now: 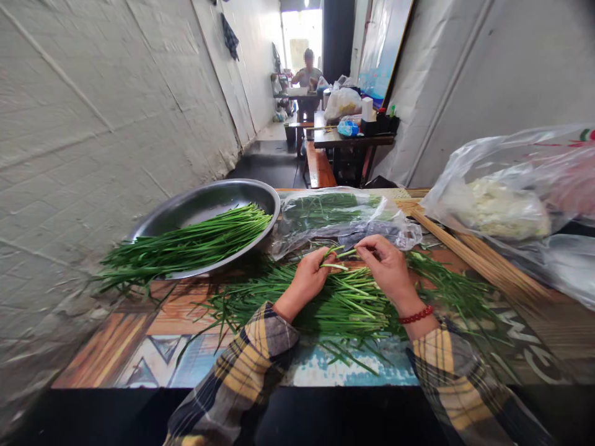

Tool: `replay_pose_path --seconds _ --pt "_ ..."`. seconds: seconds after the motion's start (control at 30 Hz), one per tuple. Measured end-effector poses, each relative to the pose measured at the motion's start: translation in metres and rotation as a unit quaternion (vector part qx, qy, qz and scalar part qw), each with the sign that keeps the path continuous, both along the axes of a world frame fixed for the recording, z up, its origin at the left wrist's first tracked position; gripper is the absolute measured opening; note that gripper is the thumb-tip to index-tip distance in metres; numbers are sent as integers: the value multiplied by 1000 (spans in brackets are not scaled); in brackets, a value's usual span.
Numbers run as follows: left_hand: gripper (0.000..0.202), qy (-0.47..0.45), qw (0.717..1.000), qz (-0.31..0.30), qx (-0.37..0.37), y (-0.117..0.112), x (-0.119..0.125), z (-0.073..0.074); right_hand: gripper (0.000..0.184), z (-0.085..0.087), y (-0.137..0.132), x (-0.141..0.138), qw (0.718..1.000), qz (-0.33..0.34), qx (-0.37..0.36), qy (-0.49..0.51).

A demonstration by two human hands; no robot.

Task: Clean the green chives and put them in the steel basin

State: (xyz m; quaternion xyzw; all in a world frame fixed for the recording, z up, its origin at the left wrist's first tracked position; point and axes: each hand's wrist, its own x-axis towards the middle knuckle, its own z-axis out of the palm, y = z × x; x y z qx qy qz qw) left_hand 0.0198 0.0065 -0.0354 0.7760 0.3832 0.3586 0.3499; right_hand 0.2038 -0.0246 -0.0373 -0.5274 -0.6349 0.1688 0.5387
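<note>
Over the green pile (353,306) by the table's (125,337) near edge, the left hand (310,274) clasps stalks (343,254), the right hand (388,266) pinches at their ends; a slack grip could scatter them. Toward the far-left corner, overhanging leaves (127,263) could slide from the bowl (199,210).

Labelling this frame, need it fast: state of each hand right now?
Left hand: closed, holding a few green stalks.
Right hand: closed, thumb and finger pinched at the tips of those stalks.

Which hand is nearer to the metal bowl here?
Left. The left hand is just right of the metal bowl; the right hand is farther right, beyond the left.
</note>
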Motion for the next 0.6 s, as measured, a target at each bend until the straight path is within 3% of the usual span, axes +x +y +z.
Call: replay_pose_path --seconds 0.17,0.27,0.4,0.5,0.6 --pt "27 22 998 -42 50 -3 2 0 14 -5 -3 -11 1000 22 -2 9" --pt "28 32 997 -44 60 -4 4 -1 13 -10 -5 -17 992 35 -44 110" --pt "28 36 997 -51 52 -8 6 -1 17 -8 -6 -24 947 59 -98 299" --pt "29 40 998 -32 46 -9 5 0 19 -3 -6 -18 914 54 -85 394" --pt "28 24 999 -11 33 -10 5 2 20 0 -8 1 916 24 -53 396"
